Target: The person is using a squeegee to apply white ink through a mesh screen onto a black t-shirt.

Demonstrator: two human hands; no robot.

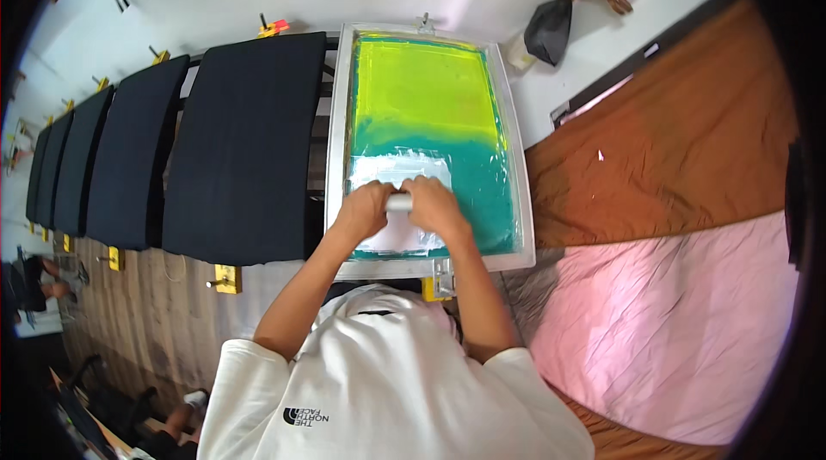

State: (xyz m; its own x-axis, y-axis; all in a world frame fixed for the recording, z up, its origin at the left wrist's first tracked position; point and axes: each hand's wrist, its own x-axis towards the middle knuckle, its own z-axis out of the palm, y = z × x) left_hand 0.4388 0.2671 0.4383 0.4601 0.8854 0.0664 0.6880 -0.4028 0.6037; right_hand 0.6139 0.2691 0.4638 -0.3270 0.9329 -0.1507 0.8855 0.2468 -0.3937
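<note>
A screen printing frame (522, 172) with a pale rim lies in front of me, its mesh yellow-green (426, 81) at the far end and teal (482, 193) nearer. White ink (403, 169) covers a patch on the near left part of the mesh. My left hand (368, 209) and my right hand (435, 205) are closed side by side over a squeegee (398, 203). Only a short pale stretch of its grip shows between them; its blade is hidden. Both forearms reach over the frame's near edge.
Several flat boards covered in black fabric (245, 150) stand in a row to the left, with yellow clamps (227, 279) at their ends. Brown cloth (671, 124) and pink cloth (662, 322) spread along the right. A dark bag (548, 31) hangs beyond the frame. People's legs show at lower left.
</note>
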